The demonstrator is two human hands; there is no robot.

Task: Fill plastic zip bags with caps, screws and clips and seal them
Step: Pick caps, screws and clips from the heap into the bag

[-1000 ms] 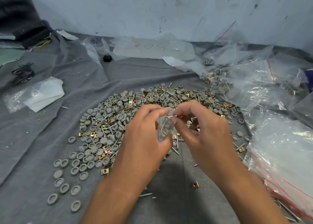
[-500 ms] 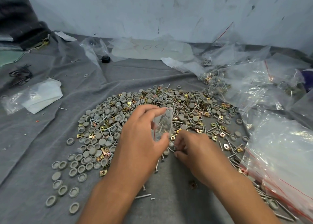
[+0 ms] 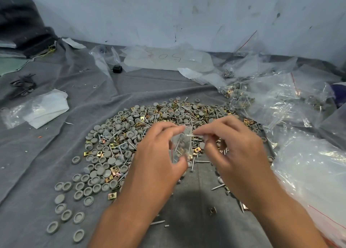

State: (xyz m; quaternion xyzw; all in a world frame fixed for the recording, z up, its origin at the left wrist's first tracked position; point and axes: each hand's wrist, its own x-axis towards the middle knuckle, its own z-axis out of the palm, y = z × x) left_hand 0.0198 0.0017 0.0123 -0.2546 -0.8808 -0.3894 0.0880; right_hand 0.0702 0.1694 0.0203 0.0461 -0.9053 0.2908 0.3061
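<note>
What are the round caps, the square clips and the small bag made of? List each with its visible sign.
Round caps: likely moulded plastic, matte grey, with uniform dull hollow discs.
Square clips: probably plated metal, shown by the brassy yellow sheen.
Small bag, held by the left hand: thin clear plastic film; contents show through.

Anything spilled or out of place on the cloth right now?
Mostly orderly. A few screws and one clip lie apart from the main pile, on the cloth near the wrists. The left hand holds the bag upright; nothing is spilling from it.
</note>
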